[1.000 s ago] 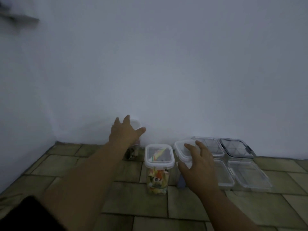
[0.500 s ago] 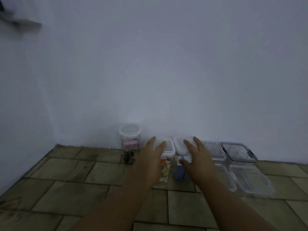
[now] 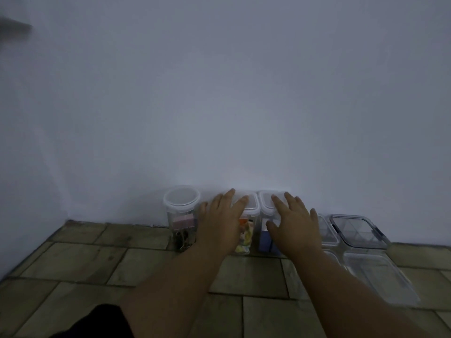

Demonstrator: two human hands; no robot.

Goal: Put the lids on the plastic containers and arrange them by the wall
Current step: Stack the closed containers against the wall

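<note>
Head cam: both hands (image 3: pixel 220 223) on lidded containers (image 3: pixel 269 220)

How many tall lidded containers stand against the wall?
3: the round jar at the left, the middle container behind the left hand, and the blue-filled container behind the right hand. None seems hidden.

Pale bluish-white wall (image 3: pixel 219 93); olive-brown tiled floor (image 3: pixel 85 264); white-rimmed clear lids (image 3: pixel 181 199); pink, blue, yellow-orange contents inside jars.
</note>
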